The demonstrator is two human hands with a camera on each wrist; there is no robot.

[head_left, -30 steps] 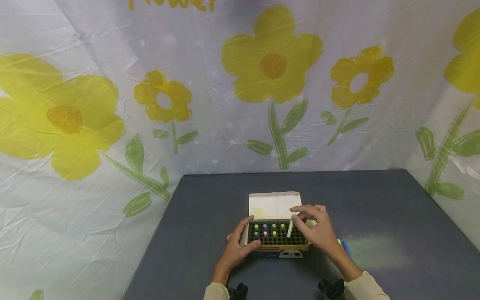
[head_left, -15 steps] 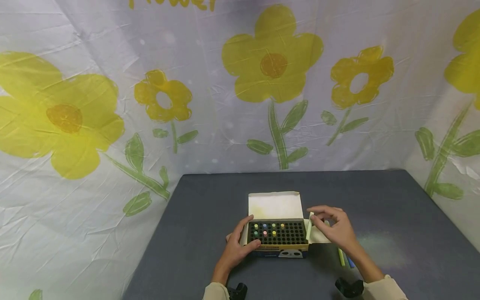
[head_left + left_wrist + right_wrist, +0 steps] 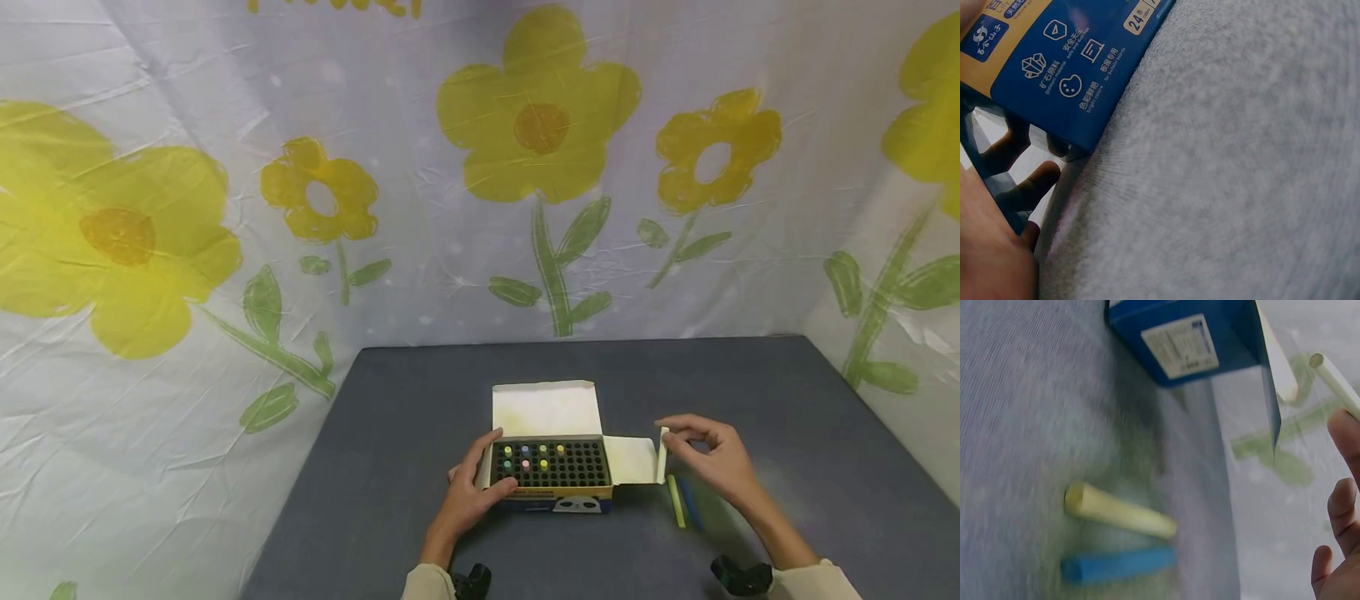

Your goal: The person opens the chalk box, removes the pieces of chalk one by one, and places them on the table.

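Note:
A chalk box [image 3: 555,493] with a dark grid of holes lies with its lid raised. Several coloured chalks [image 3: 543,466] stand in the holes at its left part. My left hand [image 3: 468,493] grips the box's left side, thumb over the front edge; in the left wrist view the blue box wall [image 3: 1066,69] is close to the fingers. My right hand [image 3: 712,457] pinches a pale chalk stick [image 3: 662,455] upright by its top, just beyond the box's right flap. In the right wrist view this pale chalk [image 3: 1335,378] shows at the fingertips.
A yellow-green chalk [image 3: 677,502] and a blue chalk [image 3: 692,503] lie side by side on the dark table [image 3: 420,400], right of the box. The box's white side flap [image 3: 632,460] sticks out to the right. Behind the table hangs a flower-printed cloth [image 3: 427,250].
My right hand has carried the pale chalk rightward from over the box holes to beyond the side flap, uncovering the two chalks on the table. The left hand stays on the box.

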